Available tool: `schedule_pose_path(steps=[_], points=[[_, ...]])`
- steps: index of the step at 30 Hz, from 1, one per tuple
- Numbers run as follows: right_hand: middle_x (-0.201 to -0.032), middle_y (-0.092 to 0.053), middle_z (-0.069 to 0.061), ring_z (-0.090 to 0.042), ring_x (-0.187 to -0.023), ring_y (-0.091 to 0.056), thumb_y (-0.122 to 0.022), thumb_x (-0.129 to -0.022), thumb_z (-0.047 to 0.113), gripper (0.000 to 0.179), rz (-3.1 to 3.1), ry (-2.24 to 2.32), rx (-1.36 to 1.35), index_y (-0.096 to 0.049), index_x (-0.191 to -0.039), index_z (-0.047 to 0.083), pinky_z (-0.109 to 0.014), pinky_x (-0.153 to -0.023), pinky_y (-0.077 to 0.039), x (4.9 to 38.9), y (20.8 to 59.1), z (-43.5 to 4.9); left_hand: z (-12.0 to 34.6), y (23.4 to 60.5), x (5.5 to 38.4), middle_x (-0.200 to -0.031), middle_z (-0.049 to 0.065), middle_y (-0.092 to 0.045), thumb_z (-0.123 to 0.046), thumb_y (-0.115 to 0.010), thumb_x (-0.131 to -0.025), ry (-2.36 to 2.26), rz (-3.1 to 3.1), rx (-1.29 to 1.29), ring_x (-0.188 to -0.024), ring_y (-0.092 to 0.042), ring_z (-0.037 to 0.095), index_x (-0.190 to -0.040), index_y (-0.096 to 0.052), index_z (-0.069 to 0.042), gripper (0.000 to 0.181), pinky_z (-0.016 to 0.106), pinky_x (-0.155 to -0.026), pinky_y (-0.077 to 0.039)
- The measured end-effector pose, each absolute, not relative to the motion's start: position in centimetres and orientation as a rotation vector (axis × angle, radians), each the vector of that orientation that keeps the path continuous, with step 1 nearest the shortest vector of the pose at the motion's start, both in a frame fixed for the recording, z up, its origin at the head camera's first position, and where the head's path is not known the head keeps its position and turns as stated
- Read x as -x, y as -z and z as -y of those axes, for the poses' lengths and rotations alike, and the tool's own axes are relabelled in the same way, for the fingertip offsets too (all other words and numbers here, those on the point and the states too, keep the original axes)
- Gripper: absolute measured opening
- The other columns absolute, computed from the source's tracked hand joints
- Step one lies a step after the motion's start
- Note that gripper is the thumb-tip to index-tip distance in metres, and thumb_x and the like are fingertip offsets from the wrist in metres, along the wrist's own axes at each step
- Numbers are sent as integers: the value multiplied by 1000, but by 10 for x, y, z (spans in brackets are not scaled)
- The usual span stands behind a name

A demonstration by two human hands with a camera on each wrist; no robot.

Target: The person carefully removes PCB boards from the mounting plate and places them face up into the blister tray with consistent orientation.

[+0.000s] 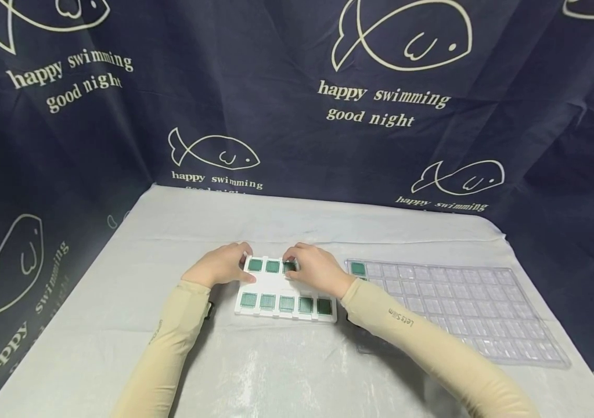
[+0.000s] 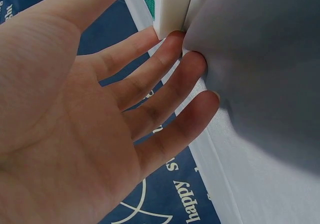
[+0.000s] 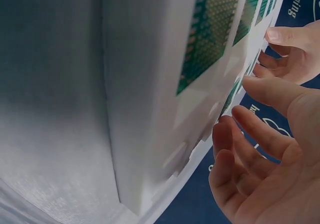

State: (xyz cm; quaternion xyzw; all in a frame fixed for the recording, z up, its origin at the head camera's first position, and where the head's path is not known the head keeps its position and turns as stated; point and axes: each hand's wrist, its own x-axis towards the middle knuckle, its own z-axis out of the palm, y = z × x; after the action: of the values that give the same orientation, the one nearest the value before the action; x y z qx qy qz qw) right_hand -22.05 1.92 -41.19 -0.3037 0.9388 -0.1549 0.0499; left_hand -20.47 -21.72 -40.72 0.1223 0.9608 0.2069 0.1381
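A white tray (image 1: 267, 283) with two rows of slots lies flat on the table, green circuit boards (image 1: 286, 303) sitting in them. My left hand (image 1: 222, 265) holds the tray's left end, thumb over its top and fingers along its edge; in the left wrist view the fingertips (image 2: 172, 39) meet the white side wall. With thumb and index finger, my right hand (image 1: 319, 270) pinches a green circuit board (image 1: 288, 266) at the third slot of the far row. The right wrist view shows that board edge-on between the fingertips. The far row's right end is hidden behind this hand.
To the right lies a clear plastic tray (image 1: 485, 271) divided into many small compartments, partly covered by my right forearm. One green board (image 1: 358, 269) sits in its far left corner compartment. A white cloth covers the table (image 1: 297, 371), and a dark blue printed curtain (image 1: 286, 87) hangs behind.
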Motion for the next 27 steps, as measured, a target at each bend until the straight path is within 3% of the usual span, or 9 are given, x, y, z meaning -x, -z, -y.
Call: schedule_pose_path(steps=[27], points=[[-111,-70,-2,-19,-95,-68,-81,-87,27,36,-2854,443,859,-71,-118,12,-39,-83,-58,224,417,-20,218,409,206,-113,10,-67,-29,-85,-80,-612,-2775,-358,-103,-62,25,-120,-59,-6,53,47,-98,-52]])
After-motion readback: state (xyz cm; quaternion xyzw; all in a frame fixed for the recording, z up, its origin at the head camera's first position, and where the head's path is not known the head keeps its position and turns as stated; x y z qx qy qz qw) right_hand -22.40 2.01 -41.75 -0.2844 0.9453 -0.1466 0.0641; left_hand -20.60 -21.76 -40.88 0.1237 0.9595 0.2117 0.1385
